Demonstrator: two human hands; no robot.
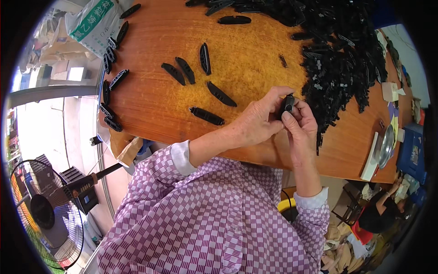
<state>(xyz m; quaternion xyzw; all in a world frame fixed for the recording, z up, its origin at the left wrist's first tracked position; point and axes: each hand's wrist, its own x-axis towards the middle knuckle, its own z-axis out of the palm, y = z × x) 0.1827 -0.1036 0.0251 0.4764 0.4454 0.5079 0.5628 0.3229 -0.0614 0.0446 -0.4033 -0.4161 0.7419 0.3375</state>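
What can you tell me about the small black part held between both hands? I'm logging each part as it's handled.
The small black plastic part is short, dark and blocky, with a paler spot on its face. The left hand and right hand pinch it together, above the orange wooden table beside the black parts heap. Fingers hide most of it.

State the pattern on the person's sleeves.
Purple-and-white check sleeves with plain white cuffs, clearest in the head view.

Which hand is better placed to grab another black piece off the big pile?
Right, probably. The right hand sits beside the edge of the pile of black parts, while the left hand is farther from it. Both hands pinch the small black part, so one must let go first.
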